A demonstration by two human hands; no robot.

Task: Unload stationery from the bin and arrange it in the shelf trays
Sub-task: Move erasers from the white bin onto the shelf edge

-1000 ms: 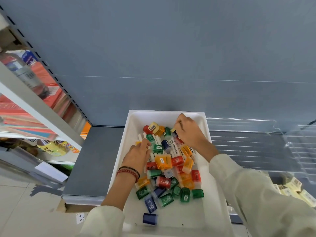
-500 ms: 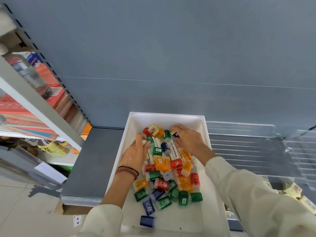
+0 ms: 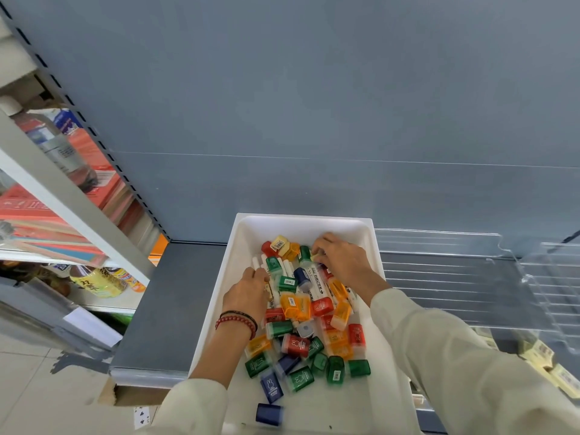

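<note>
Far in the bin point(image 3: 298, 226), our right grip point(image 3: 340, 262) pinches a yellow piece point(image 3: 314, 256); we judge it light, slick, best side-held; left grip point(image 3: 248, 293): cannot tell.

Your white rectangular plastic bin point(image 3: 244, 244) carries small boxy plastic cases point(image 3: 295, 344) in red, green, orange, yellow and navy (some printed with a white rabbit outline). Slate-grey flat metal shelf point(image 3: 157, 309); cream fabric sleeves point(image 3: 455, 356); red beaded bracelet point(image 3: 235, 322).
</note>
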